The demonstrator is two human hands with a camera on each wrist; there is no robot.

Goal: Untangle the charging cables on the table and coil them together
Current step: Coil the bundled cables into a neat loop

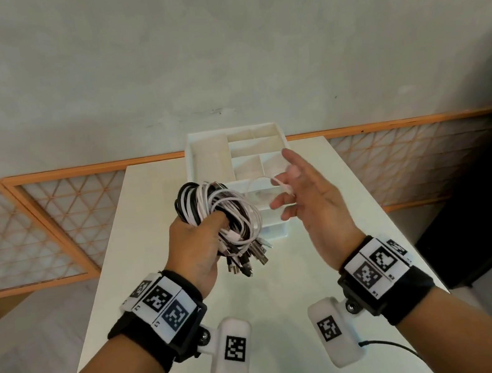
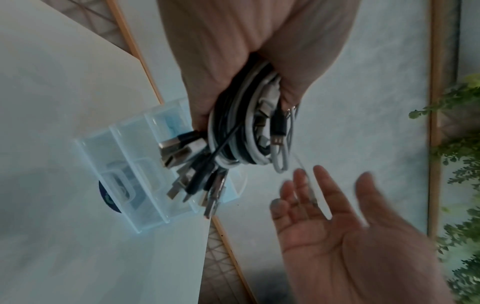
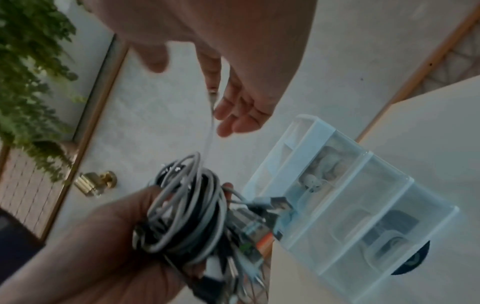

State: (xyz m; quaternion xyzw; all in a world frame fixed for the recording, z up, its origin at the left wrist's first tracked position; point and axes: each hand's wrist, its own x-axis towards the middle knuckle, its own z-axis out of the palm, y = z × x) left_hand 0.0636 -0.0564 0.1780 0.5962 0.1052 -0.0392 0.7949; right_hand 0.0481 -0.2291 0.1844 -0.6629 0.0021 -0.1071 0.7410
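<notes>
White and black charging cables [image 1: 220, 214] are already gathered into one coil gripped by the left hand [image 1: 195, 251] above the bench [image 1: 143, 211], while one loose white end [image 1: 283, 184] at 3 o'clock remains to be wound by the right hand [image 1: 310, 204], whose fingers are spread.

Coiled black and white charging cables [image 1: 222, 216], plugs dangling, one white end trailing

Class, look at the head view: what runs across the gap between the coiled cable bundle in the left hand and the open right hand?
One thin white cable strand arcs from the cable bundle to the right hand; the right wrist view shows it too.
</notes>
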